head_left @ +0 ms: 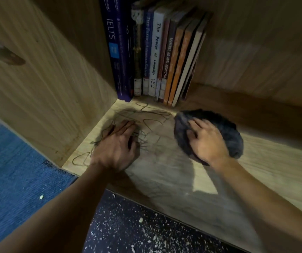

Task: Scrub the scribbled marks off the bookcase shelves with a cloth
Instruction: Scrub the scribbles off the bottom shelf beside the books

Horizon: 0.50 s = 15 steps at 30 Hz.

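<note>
Dark scribbled marks (152, 121) cover the left part of the light wooden shelf (174, 179), running from near the books to the shelf's front left corner. My left hand (117, 145) rests flat on the scribbles, fingers spread and pointing to the back. My right hand (206, 141) presses down on a dark grey bunched cloth (230, 132), which lies on the shelf to the right of the marks. Its fingers lie over the cloth's left half.
A row of upright books (157, 52) stands at the back left of the shelf against the wooden side panel (46, 79). Below the shelf edge are a blue carpet (15, 176) and a dark floor with white crumbs (137, 227).
</note>
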Tool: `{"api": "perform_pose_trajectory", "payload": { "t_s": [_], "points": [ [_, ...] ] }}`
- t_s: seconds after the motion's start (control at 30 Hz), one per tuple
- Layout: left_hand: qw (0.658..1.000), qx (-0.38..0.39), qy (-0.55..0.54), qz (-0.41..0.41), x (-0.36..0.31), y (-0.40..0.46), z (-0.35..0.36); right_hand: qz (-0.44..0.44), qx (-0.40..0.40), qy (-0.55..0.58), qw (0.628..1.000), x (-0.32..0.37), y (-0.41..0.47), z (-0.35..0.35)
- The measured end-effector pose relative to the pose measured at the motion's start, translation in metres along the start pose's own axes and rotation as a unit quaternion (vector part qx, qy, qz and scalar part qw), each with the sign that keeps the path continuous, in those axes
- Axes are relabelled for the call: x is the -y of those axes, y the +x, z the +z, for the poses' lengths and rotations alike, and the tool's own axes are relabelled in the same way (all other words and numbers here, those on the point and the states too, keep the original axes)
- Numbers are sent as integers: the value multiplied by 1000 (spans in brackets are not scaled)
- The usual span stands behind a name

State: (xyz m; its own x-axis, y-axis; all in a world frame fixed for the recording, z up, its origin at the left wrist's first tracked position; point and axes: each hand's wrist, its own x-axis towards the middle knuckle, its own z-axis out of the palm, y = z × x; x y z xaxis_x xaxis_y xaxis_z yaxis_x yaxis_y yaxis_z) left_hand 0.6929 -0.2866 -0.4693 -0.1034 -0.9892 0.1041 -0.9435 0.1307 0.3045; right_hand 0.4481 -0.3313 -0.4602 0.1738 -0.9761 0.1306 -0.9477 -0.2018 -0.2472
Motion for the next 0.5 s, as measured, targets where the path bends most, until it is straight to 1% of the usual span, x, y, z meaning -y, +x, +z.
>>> {"api": "perform_pose_trajectory", "payload": {
  "t_s": [0.03, 0.07, 0.13, 0.17, 0.2, 0.23, 0.27, 0.3, 0.33, 0.37, 0.4, 0.43, 0.47, 0.5],
  "points": [
    [1000, 1, 4, 1, 0, 1, 0, 11, -16, 2, 1000, 9, -3, 10],
    [1000, 2, 7, -1, 0, 1, 1, -7, -32, 8, 999, 24, -23, 18],
    [1000, -4, 13, -1, 0, -1, 1, -112, 6, 41, 993, 55, -92, 21],
    [1000, -4, 11, -2, 0, -1, 0, -164, 33, 50, 985, 54, -116, 18],
    [1000, 1, 9, -2, -2, -1, -2, -194, 39, 49, 979, 44, -117, 12],
    [1000, 8, 7, -3, -2, -1, -3, -200, 29, 44, 978, 29, -104, 11],
    [1000, 12, 7, -2, -3, -1, -4, -167, 33, 42, 985, 14, -76, 5],
    [1000, 12, 8, 0, -2, 1, -4, -119, -11, 18, 993, 0, -41, 1],
    [1000, 10, 9, 1, -2, 1, -4, -62, 0, 3, 998, 2, -16, 0],
    [1000, 8, 10, 1, -1, 1, -4, -27, 0, 9, 1000, 15, -10, 7],
    [1000, 6, 11, 0, -1, 0, -4, -30, -3, 30, 999, 32, -23, 15],
    [1000, 5, 14, -1, -1, 0, -3, -71, -1, 34, 997, 54, -46, 22],
    [1000, 7, 19, -1, -1, -1, -3, -131, 19, 37, 990, 68, -74, 26],
    [1000, 12, 21, 2, 0, -1, -4, -180, 34, 34, 982, 68, -89, 27]
  ]
}}
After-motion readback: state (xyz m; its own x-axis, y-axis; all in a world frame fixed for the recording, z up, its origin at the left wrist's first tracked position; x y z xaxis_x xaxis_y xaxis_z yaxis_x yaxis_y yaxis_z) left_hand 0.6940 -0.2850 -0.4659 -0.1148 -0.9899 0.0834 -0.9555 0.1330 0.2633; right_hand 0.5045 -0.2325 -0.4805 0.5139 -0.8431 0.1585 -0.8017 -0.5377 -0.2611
